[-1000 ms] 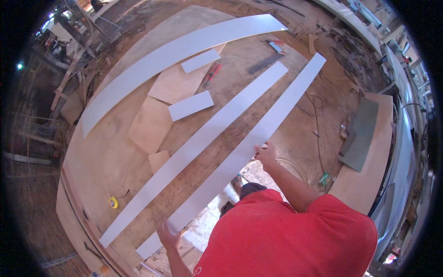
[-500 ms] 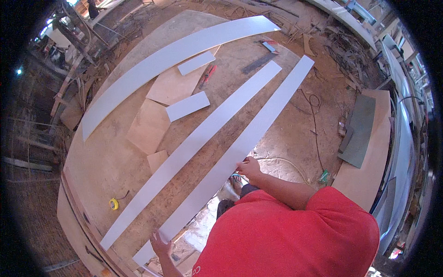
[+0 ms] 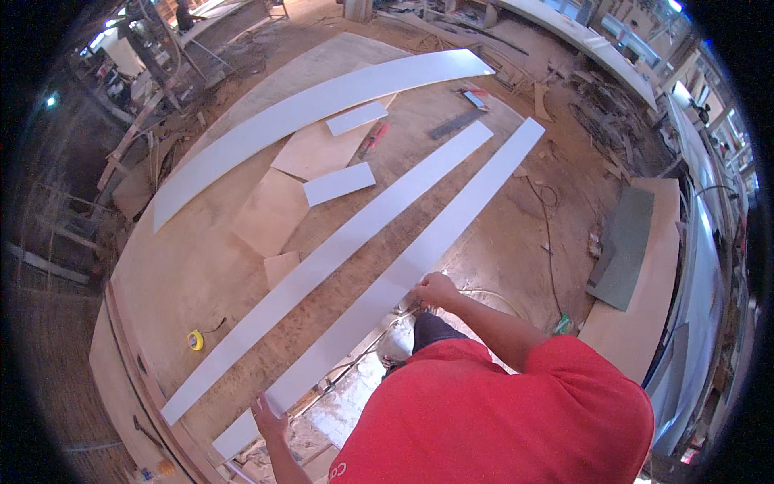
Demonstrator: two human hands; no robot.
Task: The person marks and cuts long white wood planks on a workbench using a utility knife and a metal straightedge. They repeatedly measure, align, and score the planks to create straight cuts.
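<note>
Two long, narrow white board strips lie slantwise across a large worktable (image 3: pixel 193 298). At the near strip (image 3: pixel 379 294), my right hand (image 3: pixel 439 292) is closed on the near edge around mid-length, fingertips pinching the rim. My left hand (image 3: pixel 270 419) grips that same strip close to its lower left end, with its fingers over the edge. Just beyond lies the second white strip (image 3: pixel 339 254), touched by neither hand. Part of the fingers of both hands is hidden at the board's edge.
A wide, curved white board (image 3: pixel 314 105) lies at the far side. Between are short white pieces (image 3: pixel 340 184), brown sheets (image 3: pixel 272 211), a red-handled tool (image 3: pixel 373 139) and a dark flat blade (image 3: pixel 455 123). A yellow tape measure (image 3: pixel 195 340) sits left. Green and brown panels (image 3: pixel 625 250) lean right.
The whole view has shifted, with the far end of the table lower in the picture. Both hands keep their places on the near strip.
</note>
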